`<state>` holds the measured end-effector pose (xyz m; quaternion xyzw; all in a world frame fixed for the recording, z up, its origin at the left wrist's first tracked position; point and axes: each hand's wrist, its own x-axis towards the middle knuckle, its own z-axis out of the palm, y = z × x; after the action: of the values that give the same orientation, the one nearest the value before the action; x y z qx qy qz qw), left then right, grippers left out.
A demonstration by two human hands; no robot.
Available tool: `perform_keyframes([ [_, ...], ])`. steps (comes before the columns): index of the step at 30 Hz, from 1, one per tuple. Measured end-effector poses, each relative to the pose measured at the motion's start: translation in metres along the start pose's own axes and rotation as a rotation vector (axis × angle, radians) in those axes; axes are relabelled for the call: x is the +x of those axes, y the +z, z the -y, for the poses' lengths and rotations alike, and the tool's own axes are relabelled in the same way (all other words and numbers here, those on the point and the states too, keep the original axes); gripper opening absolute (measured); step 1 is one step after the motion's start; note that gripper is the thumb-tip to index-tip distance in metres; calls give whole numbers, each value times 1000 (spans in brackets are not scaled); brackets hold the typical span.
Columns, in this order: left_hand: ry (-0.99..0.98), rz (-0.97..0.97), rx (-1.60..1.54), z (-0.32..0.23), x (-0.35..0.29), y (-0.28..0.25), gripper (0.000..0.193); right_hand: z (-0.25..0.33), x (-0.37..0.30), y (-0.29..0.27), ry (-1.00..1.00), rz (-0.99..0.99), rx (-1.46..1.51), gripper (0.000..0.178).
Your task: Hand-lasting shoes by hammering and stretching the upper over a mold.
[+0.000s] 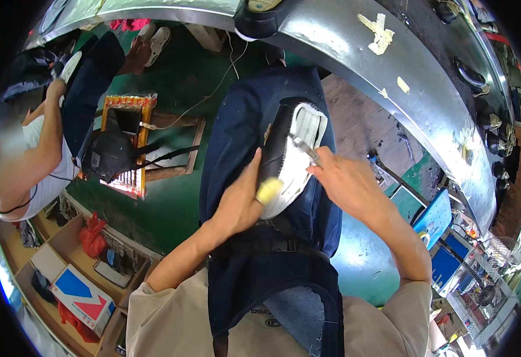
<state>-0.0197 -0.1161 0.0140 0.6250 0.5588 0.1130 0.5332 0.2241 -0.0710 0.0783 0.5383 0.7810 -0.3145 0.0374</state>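
A black shoe (277, 143) lies on my apron-covered lap, its white underside (310, 128) turned up and its toe pointing away from me. My left hand (241, 199) is closed round the shoe's left side. At the left thumb sits a blurred yellow wrapping (269, 191). My right hand (347, 181) grips a metal hand tool that looks like pincers (304, 147). The tool's head is over the white underside, close to the black edge; whether it pinches the material I cannot tell. The dark blue apron (228, 137) spreads over both knees.
A curved metal bench (344, 50) runs ahead and to the right, with black shoes (471, 77) along it. At left another person (34, 131) works beside a black bag (109, 154) on a wooden frame. A wooden shelf (64, 238) stands lower left, a wire-cage fan (483, 291) lower right.
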Motion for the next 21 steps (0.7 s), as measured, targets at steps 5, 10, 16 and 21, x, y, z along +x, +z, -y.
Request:
perform_keyframes([
  [5, 103, -101, -927, 9, 53, 5, 62, 23, 15, 30, 104, -39, 18, 32],
  [10, 61, -143, -739, 10, 64, -3, 69, 20, 20, 51, 163, -123, 342, 34],
  [16, 173, -135, -376, 14, 71, -18, 81, 11, 7, 24, 272, 9, 763, 34],
  [21, 192, -227, -128, 4, 75, -10, 95, 7, 35, 35, -67, -416, 304, 24],
])
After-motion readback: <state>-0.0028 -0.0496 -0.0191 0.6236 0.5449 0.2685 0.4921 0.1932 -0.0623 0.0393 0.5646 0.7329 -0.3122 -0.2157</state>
